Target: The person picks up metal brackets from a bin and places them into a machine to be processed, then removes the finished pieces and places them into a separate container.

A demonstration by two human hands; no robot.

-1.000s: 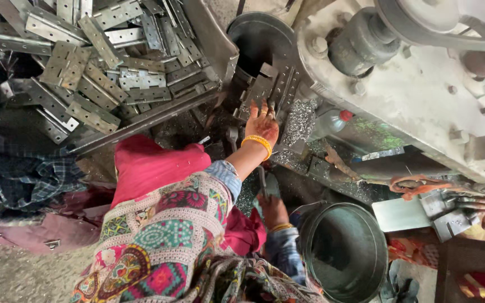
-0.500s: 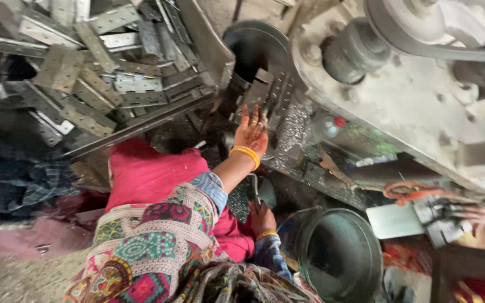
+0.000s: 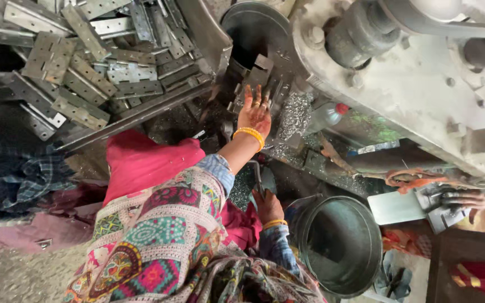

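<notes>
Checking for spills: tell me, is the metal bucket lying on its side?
No, the bucket stands upright, its open mouth facing up beside the lower hand.

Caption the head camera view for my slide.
Left hand reaches into press; right hand grips lever.

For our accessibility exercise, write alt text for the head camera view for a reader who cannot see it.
Seen from above, a person's left hand lies spread on the dark bed of a grey machine amid metal shavings, while the right hand grips a lever. A heap of punched metal plates lies at the left and a round metal tub beside the knees.
</notes>
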